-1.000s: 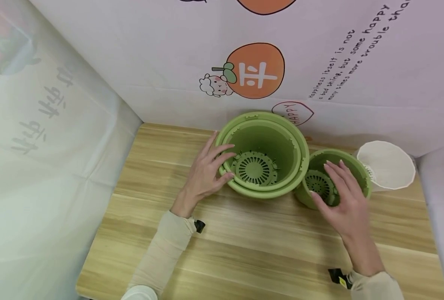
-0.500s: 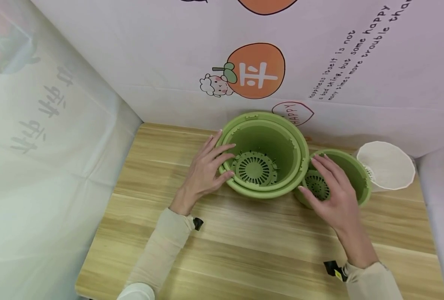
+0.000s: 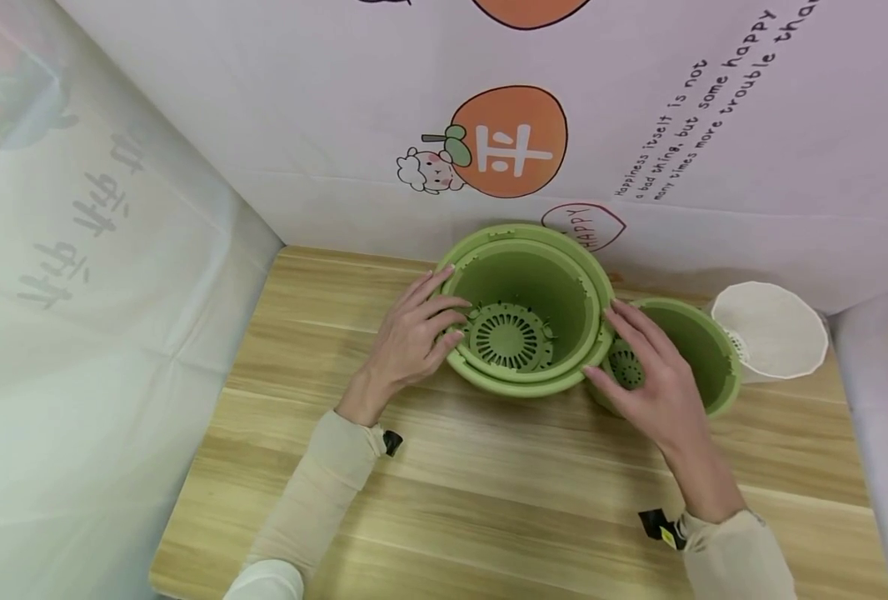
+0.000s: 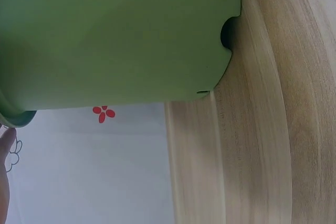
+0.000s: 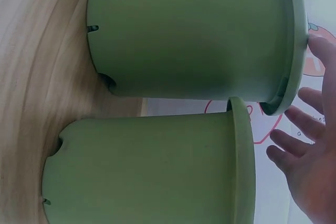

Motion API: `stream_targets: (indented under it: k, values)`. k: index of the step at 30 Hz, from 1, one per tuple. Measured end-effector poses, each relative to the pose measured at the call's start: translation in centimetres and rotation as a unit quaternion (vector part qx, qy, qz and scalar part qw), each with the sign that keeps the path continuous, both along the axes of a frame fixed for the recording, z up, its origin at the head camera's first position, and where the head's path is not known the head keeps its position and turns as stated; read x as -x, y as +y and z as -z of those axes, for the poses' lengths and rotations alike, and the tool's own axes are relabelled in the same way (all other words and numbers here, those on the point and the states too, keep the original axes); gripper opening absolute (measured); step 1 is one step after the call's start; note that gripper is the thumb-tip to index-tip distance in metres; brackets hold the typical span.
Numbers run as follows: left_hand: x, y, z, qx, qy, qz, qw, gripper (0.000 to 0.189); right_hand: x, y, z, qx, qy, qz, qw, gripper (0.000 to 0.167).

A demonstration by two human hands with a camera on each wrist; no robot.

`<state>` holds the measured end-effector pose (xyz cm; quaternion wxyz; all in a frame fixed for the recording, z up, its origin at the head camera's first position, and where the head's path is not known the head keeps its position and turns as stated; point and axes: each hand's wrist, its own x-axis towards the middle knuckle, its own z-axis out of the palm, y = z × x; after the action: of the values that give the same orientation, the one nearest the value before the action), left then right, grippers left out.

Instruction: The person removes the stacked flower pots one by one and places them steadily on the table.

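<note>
A large green flowerpot [image 3: 515,388] stands on the table with a slightly smaller green pot [image 3: 522,271] nested inside it; a slotted disc shows at the bottom. My left hand [image 3: 412,337] rests on the left side of the two rims, fingers spread and fingertips over the inner edge. At the right side of the rim is my right hand [image 3: 657,383], its fingertips touching the outer rim and its palm over another green pot [image 3: 706,354]. In the right wrist view the nested pots' outer wall [image 5: 199,40] and the right fingers [image 5: 310,98] at the rim show.
A white pot [image 3: 777,333] stands at the far right, beside the smaller green one. Behind the wooden table [image 3: 444,500] rises a printed cloth wall [image 3: 324,125], close to the pots. Another pale cloth [image 3: 114,375] hangs along the left.
My right hand has moved left, from over the smaller green pot to the right rim of the nested pots. The left hand has shifted slightly along the left rim; the pots stay in place.
</note>
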<state>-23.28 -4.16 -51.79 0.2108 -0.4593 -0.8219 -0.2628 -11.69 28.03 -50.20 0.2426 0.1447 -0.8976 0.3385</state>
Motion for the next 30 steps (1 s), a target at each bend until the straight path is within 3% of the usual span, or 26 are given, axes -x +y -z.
stream_targets:
  k: [6, 12, 21, 30]
  values:
    - [-0.1, 0.0, -0.2, 0.006, -0.004, -0.001, 1.0, 0.064, 0.6, 0.2, -0.4, -0.005, -0.044, -0.016, 0.9989, 0.077]
    - [-0.2, 0.1, -0.6, 0.031, -0.004, -0.005, 0.9995, 0.058, 0.8, 0.4, -1.0, -0.01, -0.104, -0.032, 0.994, 0.092]
    - [-0.1, 0.0, -0.3, 0.028, -0.002, -0.002, 0.9996, 0.067, 1.4, 0.6, -1.4, -0.04, -0.138, -0.039, 0.9888, 0.1]
    - [0.2, 0.1, -0.1, 0.024, 0.028, 0.01, 0.9993, 0.081, 1.2, 0.7, -1.2, -0.039, -0.15, -0.038, 0.9872, 0.101]
